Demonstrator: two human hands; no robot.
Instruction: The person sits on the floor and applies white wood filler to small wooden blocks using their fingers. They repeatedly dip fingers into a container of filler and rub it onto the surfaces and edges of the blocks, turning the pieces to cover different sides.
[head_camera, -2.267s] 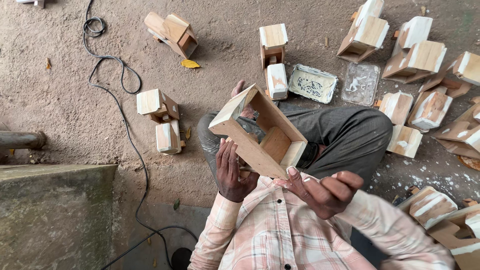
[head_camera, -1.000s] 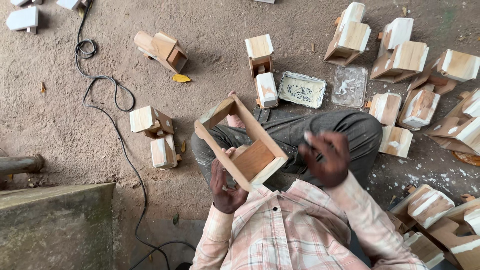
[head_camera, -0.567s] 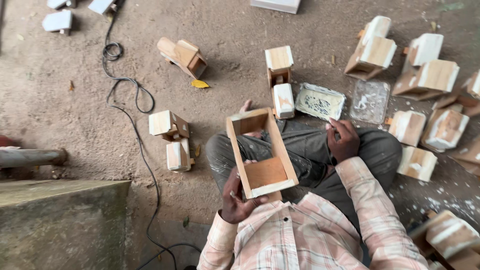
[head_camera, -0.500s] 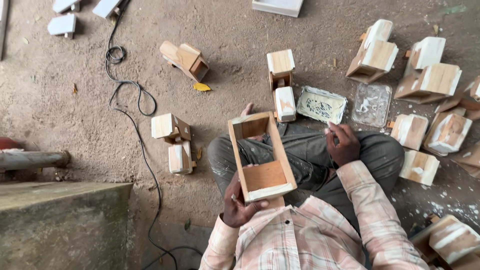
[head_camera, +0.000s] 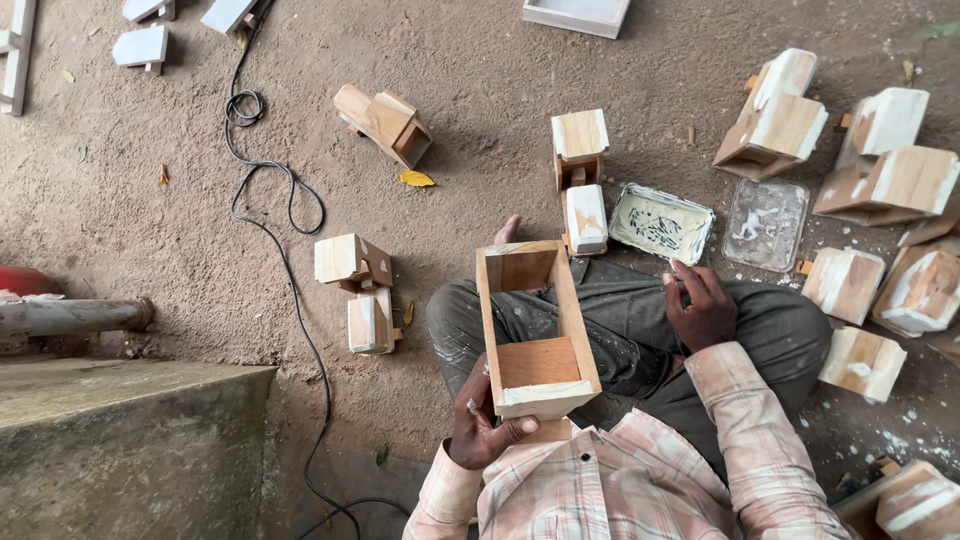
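Observation:
I sit cross-legged on a dirt floor. My left hand (head_camera: 483, 428) grips the near end of an open wooden box frame (head_camera: 534, 328), held flat over my lap; its near edge is smeared white. My right hand (head_camera: 702, 304) rests on my right knee with fingers curled; whether it pinches something small I cannot tell. Just beyond that hand lies a rectangular tray of white glue (head_camera: 660, 223), with a clear plastic lid (head_camera: 766, 223) beside it.
Several small wooden box pieces (head_camera: 581, 176) lie around me, most at the right (head_camera: 873, 168) and some at the left (head_camera: 358, 288). A black cable (head_camera: 290, 260) snakes over the floor. A concrete ledge (head_camera: 120, 450) and grey pipe (head_camera: 70, 316) sit at lower left.
The box frame has swung from tilted to flat over my lap, held by my left hand alone. My right hand let go and moved out to my right knee near the glue tray.

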